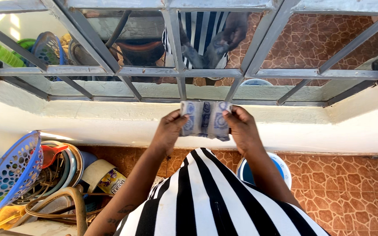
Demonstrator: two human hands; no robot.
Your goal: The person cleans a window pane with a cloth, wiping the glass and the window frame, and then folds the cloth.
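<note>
A small white cloth with blue patterns (pixel 205 119) is stretched between both my hands, just below a window with grey metal bars (pixel 178 72). My left hand (pixel 170 129) pinches the cloth's left edge. My right hand (pixel 240 126) pinches its right edge. The glass above mirrors my hands and my black-and-white striped shirt. The cloth hangs close to the white window sill (pixel 110 116).
At the lower left stands a pile of kitchen things: a blue perforated plastic basket (pixel 12 172), metal plates, a red utensil, a tin and a curved hose (pixel 73 203). A white and blue bowl (pixel 281 168) sits on the brown tiled floor (pixel 351 188) by my right forearm.
</note>
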